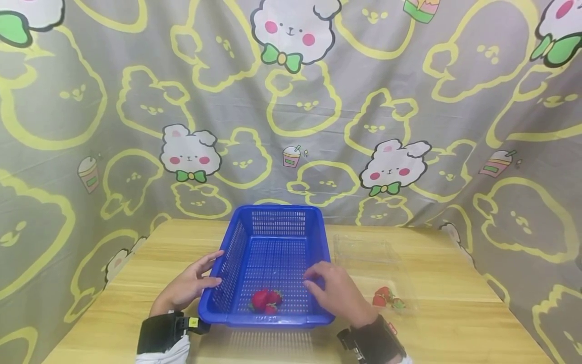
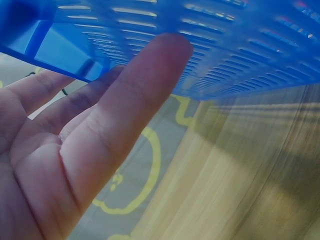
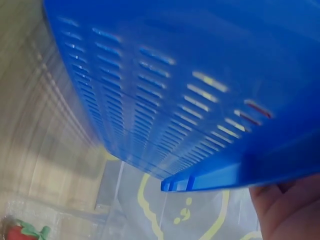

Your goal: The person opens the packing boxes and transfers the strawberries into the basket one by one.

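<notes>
A blue plastic basket (image 1: 268, 318) with slotted walls stands in the middle. Several red strawberries (image 1: 260, 300) lie together at its near end. On the basket's left side, my left hand (image 1: 188, 284) touches the outer wall with extended fingers and thumb. A straight digit (image 2: 145, 85) rests close along the slots in the left wrist view. My right hand (image 1: 340, 292) is over the right rim, thumb and fingers loosely bent above the basket's inside, with no object visible between them. The rim hides most of that hand in the right wrist view.
Right of the basket, a clear plastic box (image 1: 364, 250) lies on the wooden table (image 1: 445, 283). More strawberries (image 1: 382, 296) sit in its near part. A grey patterned curtain (image 1: 318, 146) hangs behind the table and along both sides.
</notes>
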